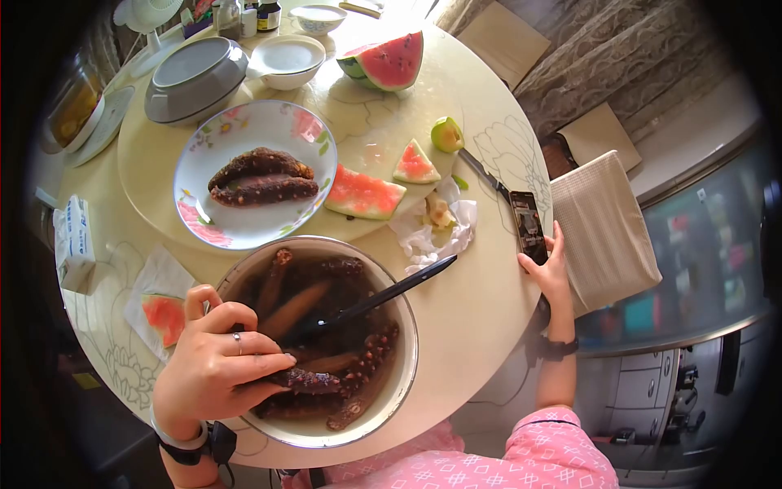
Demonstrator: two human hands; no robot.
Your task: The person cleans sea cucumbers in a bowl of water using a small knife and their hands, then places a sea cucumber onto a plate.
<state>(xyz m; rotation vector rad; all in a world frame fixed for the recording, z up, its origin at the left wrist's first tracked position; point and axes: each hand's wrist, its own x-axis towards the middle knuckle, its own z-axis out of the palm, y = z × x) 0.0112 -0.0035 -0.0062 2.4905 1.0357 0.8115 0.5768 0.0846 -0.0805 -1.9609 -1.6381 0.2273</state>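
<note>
My left hand, with a ring on one finger, reaches over the near left rim of a white basin. Its thumb and fingers are closed on a dark, spiky sea cucumber in the basin. Several other sea cucumbers lie in the murky brown water. A long black handle leans out over the basin's right rim; its lower end is under water, so I cannot tell the tool. At the table's right edge, my right hand grips a smartphone with its screen lit.
Beyond the basin, a flowered plate bears more sea cucumbers. Watermelon pieces, crumpled tissue, a bitten green fruit and a knife lie to the right. A tissue pack stands left; a covered chair stands right.
</note>
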